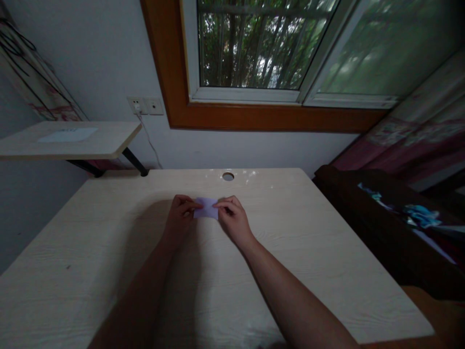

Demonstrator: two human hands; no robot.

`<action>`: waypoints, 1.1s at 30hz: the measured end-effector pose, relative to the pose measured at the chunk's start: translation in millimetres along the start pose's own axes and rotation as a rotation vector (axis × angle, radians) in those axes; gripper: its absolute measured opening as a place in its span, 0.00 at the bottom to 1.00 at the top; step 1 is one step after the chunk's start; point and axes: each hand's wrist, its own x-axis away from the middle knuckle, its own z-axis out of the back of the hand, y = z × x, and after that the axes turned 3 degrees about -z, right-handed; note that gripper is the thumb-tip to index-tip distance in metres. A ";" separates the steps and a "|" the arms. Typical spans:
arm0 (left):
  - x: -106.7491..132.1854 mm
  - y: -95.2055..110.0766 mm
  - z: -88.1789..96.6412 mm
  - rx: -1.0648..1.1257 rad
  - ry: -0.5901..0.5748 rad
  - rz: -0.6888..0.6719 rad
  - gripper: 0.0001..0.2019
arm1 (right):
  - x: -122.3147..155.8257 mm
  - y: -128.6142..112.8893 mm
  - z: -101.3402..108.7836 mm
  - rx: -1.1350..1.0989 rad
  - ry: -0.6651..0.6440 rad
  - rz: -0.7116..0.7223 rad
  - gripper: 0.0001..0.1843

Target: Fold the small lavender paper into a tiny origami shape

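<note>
A small light-purple piece of paper (207, 208) is stretched between my two hands, over the far middle part of the pale wooden desk (290, 271). My left hand (179, 213) pinches its left edge between thumb and fingers. At the opposite edge, my right hand (234, 216) grips the paper the same way. The paper looks roughly rectangular and fairly flat. Whether it touches the desktop I cannot tell.
A round cable hole (228, 177) sits near the desk's back edge. On the left, a raised shelf (119, 133) on dark legs carries a white sheet (68, 134). A cable runs from the wall socket (137, 105). Dark furniture with cloths (421, 215) stands at right.
</note>
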 end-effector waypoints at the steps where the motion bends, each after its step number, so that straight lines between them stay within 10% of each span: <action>1: 0.0 0.9 0.5 -0.009 0.006 -0.001 0.15 | 0.2 0.4 -0.4 -0.006 -0.028 0.003 0.13; 33: 4.1 9.1 -1.2 0.288 -0.146 0.236 0.09 | 1.4 -11.5 -0.2 0.002 -0.134 -0.027 0.07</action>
